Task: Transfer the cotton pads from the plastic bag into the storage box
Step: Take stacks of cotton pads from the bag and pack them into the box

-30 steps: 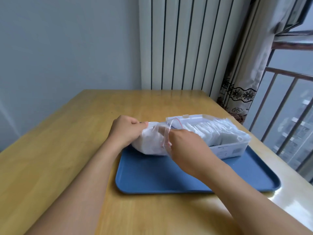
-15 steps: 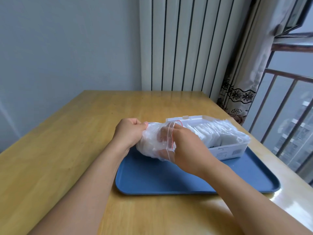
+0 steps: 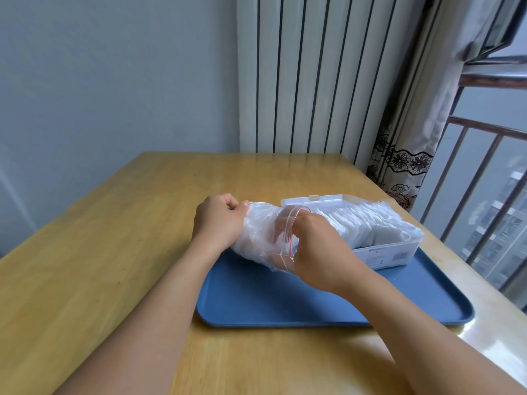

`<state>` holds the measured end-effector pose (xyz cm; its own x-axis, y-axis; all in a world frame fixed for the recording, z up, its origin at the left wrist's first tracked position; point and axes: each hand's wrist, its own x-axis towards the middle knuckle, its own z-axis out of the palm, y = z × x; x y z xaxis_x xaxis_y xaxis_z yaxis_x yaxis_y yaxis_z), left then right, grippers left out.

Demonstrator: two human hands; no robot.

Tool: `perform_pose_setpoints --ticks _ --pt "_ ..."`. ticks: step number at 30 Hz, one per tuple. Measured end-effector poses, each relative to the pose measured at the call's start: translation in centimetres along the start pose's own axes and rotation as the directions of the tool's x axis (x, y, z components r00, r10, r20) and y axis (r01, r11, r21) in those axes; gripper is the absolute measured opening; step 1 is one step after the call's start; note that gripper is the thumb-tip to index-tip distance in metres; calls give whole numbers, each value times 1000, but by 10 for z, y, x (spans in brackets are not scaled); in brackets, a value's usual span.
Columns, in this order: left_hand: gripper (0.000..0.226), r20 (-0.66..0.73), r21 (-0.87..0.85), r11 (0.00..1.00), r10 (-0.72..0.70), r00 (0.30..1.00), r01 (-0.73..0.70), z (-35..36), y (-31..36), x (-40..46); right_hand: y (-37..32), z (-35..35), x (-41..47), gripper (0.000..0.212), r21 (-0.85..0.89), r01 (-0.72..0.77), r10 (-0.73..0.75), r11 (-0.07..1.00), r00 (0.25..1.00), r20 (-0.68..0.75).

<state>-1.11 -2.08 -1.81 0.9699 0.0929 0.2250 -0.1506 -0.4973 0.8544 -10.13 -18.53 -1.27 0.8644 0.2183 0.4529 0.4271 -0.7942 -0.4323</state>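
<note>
A clear zip plastic bag with a red seal line lies on its side over the blue tray, holding white cotton pads. My left hand grips the bag's closed far-left end. My right hand has its fingers pushed inside the bag's open mouth, among the pads; what they grasp is hidden. Just right of the bag sits the white storage box, lid open at the back, packed with upright cotton pads.
The tray rests on a wooden table. A white radiator and a patterned curtain stand behind the table; a window with railings is on the right.
The bag has lifted slightly and its mouth now wraps further over my right hand, whose fingers have gone deeper inside. My left hand keeps its grip on the far end.
</note>
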Motion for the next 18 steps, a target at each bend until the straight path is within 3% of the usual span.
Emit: perform_pose_setpoints --ticks 8,11,15,17,18 --pt "31 19 32 999 -4 1000 4 3 -2 -1 -5 -5 -3 34 -19 -42 44 999 994 102" --pt "31 7 60 998 18 1000 -19 4 -2 -1 -3 -2 -2 25 -39 -36 38 999 997 61" --pt "29 -113 111 994 12 994 0 -6 -10 10 -4 -13 1 16 229 -38 75 973 986 -152" --pt "29 -127 114 993 -11 992 25 -11 -17 15 -4 -27 5 6 418 -86 222 904 932 -286" --pt "30 -117 119 992 -22 993 36 -12 -18 16 -2 -34 7 5 576 -106 315 811 908 -276"
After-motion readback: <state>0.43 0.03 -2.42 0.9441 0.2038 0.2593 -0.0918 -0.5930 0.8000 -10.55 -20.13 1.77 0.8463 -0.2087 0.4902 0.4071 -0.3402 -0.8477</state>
